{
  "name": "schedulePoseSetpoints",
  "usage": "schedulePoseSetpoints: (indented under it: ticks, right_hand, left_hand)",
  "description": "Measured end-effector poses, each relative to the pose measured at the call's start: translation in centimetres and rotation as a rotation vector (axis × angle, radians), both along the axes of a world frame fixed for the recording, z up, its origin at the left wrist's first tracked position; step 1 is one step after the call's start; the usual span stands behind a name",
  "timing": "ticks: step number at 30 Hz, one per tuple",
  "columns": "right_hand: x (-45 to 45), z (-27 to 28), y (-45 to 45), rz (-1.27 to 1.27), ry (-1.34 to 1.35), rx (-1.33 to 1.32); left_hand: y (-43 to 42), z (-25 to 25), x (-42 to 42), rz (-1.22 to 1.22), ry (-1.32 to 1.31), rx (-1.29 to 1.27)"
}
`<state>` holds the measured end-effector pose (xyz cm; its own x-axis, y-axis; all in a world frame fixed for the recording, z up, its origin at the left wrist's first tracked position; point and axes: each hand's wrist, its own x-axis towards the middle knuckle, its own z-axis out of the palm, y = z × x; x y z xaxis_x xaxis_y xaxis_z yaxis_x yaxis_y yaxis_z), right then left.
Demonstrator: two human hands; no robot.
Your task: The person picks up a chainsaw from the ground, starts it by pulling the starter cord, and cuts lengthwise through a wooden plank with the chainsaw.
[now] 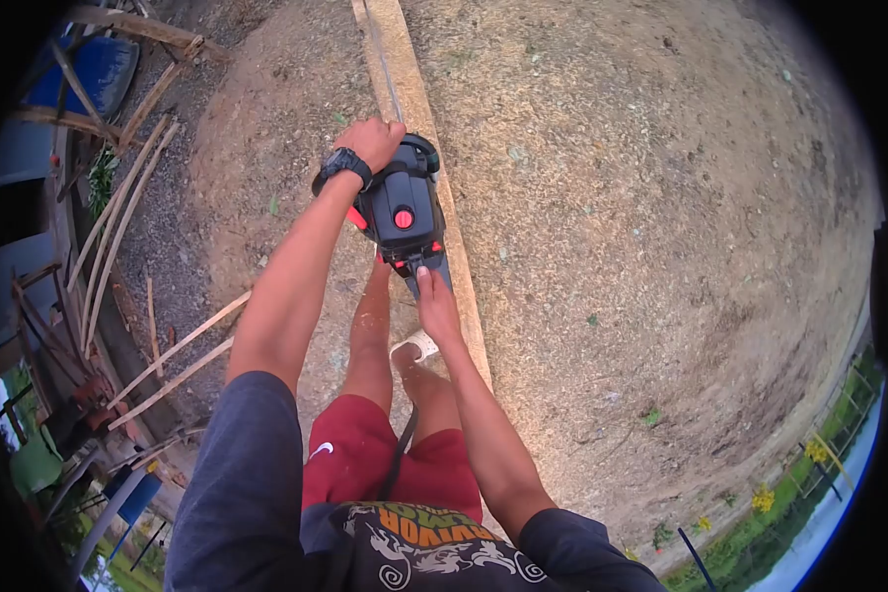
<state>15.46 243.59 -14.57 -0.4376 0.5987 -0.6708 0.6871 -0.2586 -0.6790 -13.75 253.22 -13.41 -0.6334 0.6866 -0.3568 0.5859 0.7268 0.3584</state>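
A black and red chainsaw (402, 192) is in both my hands, over a long wooden beam (416, 94) on the ground. My left hand (373, 144) wraps around its front handle at the far end, with a dark watch (347, 166) on that wrist. Closer to my body, my right hand (437, 306) grips the rear handle, thumb on top. A thin dark line, either the bar or a cut, runs along the beam ahead of the saw; I cannot tell which. Both hands' fingertips are mostly hidden.
Thin wooden strips (173, 357) lie on the left, with longer curved slats (118, 222) beyond them. A wooden frame (94, 94) and a blue object (99, 74) stand at the upper left. My legs are close behind the saw, beside the beam. Bare dirt (622, 247) spreads to the right.
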Motion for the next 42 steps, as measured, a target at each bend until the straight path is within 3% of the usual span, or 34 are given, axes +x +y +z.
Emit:
schedulePoseSetpoints:
  ticks: [13, 18, 23, 29, 32, 34, 35, 38, 42]
  right_hand:
    - [3.8, -1.2, -2.6, 0.007, -0.029, 0.002]
    - [4.6, -0.9, -3.0, 0.005, -0.018, -0.033]
    - [4.3, -0.8, -3.1, -0.007, -0.027, -0.04]
    - [0.0, 0.3, -0.5, 0.002, -0.056, -0.053]
    - [-3.6, 0.2, 2.6, 0.016, -0.025, -0.058]
    - [-6.0, 0.3, 4.4, 0.022, -0.041, -0.048]
    - [-7.0, 0.5, 5.0, 0.016, -0.017, -0.036]
    - [-9.2, 1.5, 6.7, 0.021, -0.022, -0.028]
    - [-10.3, 2.2, 7.6, 0.03, -0.056, -0.02]
  left_hand:
    - [-2.8, 2.1, 4.8, -0.02, -0.005, 0.021]
    - [-3.5, -1.4, 4.7, -0.083, 0.033, 0.032]
    - [-3.4, -2.5, 3.5, -0.145, 0.005, 0.013]
    - [-0.6, 0.9, 0.5, -0.177, 0.012, -0.005]
    - [2.0, 0.1, -4.2, -0.058, 0.007, -0.035]
    - [3.9, -3.1, -8.5, -0.114, 0.079, 0.04]
    - [4.6, -2.6, -9.1, -0.113, 0.076, 0.039]
    - [6.3, -1.1, -11.2, -0.467, 0.253, 0.033]
    - [7.1, 0.2, -11.9, -0.554, 0.315, 0.075]
